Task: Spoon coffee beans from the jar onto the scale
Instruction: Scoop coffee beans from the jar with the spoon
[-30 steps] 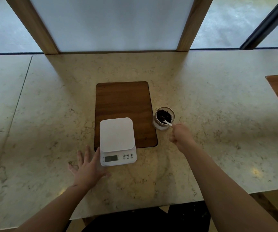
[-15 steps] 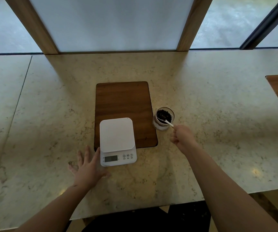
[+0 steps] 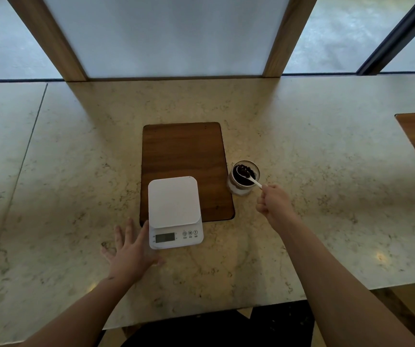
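Right hand (image 3: 275, 204): fingers pinch the white spoon (image 3: 247, 177), bowl loaded over the beans in the jar (image 3: 244, 177). Left hand (image 3: 132, 250): fingers spread flat, fingertips touching the scale (image 3: 174, 211).

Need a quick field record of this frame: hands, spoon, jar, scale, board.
right hand: closed on the handle of the white spoon
spoon bowl: over the jar mouth, loaded with coffee beans
glass jar: upright on the marble counter, just right of the wooden board
white scale: platform bare, near end overhanging the board toward the person
scale display: reading not legible
left hand: flat on the counter, fingers spread, against the scale's left front corner
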`<move>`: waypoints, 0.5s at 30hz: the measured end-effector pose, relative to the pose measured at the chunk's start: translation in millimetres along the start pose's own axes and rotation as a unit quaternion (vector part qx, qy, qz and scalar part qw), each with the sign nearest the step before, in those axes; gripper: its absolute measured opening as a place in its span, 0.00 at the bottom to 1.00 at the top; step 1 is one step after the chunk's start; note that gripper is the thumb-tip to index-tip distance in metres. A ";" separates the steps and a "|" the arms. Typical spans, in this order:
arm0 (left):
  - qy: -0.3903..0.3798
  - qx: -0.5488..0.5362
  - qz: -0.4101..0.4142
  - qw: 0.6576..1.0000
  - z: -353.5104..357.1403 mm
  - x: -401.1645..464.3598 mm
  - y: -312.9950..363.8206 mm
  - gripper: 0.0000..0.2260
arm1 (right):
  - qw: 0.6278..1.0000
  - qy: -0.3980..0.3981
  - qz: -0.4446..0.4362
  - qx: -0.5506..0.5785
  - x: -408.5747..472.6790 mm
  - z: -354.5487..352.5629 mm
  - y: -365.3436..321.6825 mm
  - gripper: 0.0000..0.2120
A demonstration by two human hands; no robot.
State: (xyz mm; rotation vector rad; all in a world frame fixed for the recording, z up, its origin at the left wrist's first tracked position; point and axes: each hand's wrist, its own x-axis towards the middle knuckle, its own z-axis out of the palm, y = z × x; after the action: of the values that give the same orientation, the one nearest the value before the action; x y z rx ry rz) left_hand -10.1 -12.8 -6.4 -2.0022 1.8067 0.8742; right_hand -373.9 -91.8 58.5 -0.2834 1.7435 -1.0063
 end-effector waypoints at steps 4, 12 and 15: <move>-0.002 -0.006 0.002 1.000 -1.3 -1.3 1.4 0.54 | 1.000 0.002 -0.004 -0.001 -2.0 0.6 -3.6 0.09; 0.005 -0.008 0.006 1.000 2.1 1.2 -1.3 0.54 | 1.000 -0.012 -0.012 -0.002 -14.7 8.3 -14.8 0.09; 0.009 0.000 0.002 1.000 3.3 2.4 -2.1 0.54 | 0.999 -0.035 -0.016 0.015 -23.3 15.1 -18.8 0.12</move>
State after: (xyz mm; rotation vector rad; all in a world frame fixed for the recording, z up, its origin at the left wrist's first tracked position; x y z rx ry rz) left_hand -8.7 -12.3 -10.8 -2.0125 1.8210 0.8609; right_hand -356.1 -96.5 86.6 -0.3243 1.6637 -1.0333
